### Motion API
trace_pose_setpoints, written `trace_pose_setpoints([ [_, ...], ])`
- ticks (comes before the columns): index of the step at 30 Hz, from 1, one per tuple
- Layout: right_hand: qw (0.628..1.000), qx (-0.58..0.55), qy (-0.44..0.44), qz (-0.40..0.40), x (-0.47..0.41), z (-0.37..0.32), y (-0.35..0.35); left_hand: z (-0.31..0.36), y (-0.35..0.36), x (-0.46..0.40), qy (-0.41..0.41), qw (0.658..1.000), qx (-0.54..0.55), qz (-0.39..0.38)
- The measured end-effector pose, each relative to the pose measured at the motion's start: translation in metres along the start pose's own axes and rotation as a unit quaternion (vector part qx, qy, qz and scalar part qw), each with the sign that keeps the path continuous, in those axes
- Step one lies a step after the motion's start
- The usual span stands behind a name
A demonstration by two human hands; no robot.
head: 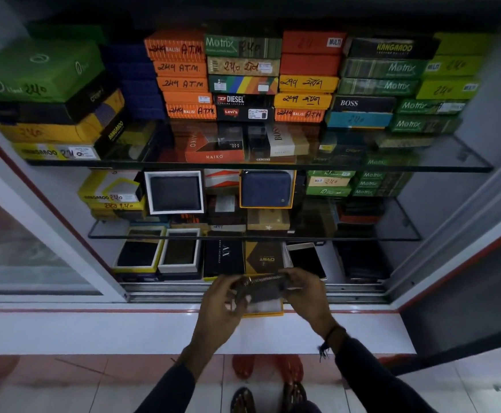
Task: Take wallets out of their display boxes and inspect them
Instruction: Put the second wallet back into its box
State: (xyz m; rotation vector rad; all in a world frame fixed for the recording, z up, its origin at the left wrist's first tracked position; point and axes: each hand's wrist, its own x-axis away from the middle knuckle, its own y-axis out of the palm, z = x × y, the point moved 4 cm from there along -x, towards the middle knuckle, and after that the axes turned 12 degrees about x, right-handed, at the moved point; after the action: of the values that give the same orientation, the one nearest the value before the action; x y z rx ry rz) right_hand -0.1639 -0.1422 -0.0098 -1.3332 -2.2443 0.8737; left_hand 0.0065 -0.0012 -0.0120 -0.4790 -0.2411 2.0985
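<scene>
While held, wallet (262, 289) above box (265, 310)

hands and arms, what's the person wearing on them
Both arms are in dark long sleeves. The right hand has a dark band at the wrist with a short tassel hanging off it. The left hand is bare; no rings are discernible on either.

Upper clear glass shelf (440, 165): glossy, reflecting the matt printed cardboard boxes (180, 68) stacked on it. Dark zip-around wallet (262, 289): finely textured, leather-like, with a bright metal zip along its edge. White tiled ledge (124, 329) and pale floor tiles (64, 391): smooth, glazed.
</scene>
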Motion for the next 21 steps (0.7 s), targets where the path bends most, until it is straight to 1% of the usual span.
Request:
trace_pose_setpoints([
  [1, 0.995, -0.061, 0.063, -0.040, -0.006, 0.005, 0.004, -0.008, 0.000, -0.003, -0.089, 0.994, 0.055, 0.022],
  [2, 0.988, -0.091, 0.109, -0.058, -0.010, 0.010, 0.010, -0.016, 0.000, -0.007, -0.150, 0.984, 0.080, 0.043],
  [3, 0.987, -0.079, 0.129, -0.050, -0.014, 0.013, 0.013, -0.020, 0.002, -0.011, -0.186, 0.978, 0.076, 0.055],
  [5, 0.989, 0.009, 0.145, -0.030, -0.020, 0.017, 0.024, -0.026, 0.007, -0.019, -0.210, 0.976, 0.015, 0.055],
  [7, 0.978, 0.114, 0.172, -0.040, -0.020, 0.019, 0.029, -0.028, 0.014, -0.024, -0.220, 0.972, -0.069, 0.035],
  [8, 0.972, 0.135, 0.186, -0.050, -0.020, 0.020, 0.031, -0.028, 0.017, -0.027, -0.226, 0.968, -0.108, 0.030],
  [10, 0.966, 0.115, 0.218, -0.075, -0.022, 0.023, 0.034, -0.034, 0.020, -0.031, -0.253, 0.956, -0.142, 0.028],
  [12, 0.961, 0.057, 0.253, -0.098, -0.022, 0.025, 0.038, -0.043, 0.023, -0.032, -0.316, 0.940, -0.133, -0.002],
  [13, 0.959, 0.045, 0.258, -0.108, -0.020, 0.024, 0.039, -0.046, 0.025, -0.031, -0.340, 0.933, -0.121, -0.013],
  [14, 0.959, 0.044, 0.255, -0.116, -0.019, 0.023, 0.039, -0.046, 0.026, -0.030, -0.348, 0.930, -0.114, -0.020],
  [16, 0.961, 0.033, 0.252, -0.106, -0.014, 0.017, 0.034, -0.045, 0.026, -0.029, -0.334, 0.934, -0.123, -0.025],
  [19, 0.974, -0.017, 0.218, -0.053, -0.004, 0.011, 0.010, -0.014, 0.025, -0.026, -0.254, 0.958, -0.136, 0.003],
  [21, 0.978, -0.036, 0.206, -0.007, 0.002, 0.004, -0.012, 0.013, 0.022, -0.026, -0.197, 0.972, -0.121, 0.026],
])
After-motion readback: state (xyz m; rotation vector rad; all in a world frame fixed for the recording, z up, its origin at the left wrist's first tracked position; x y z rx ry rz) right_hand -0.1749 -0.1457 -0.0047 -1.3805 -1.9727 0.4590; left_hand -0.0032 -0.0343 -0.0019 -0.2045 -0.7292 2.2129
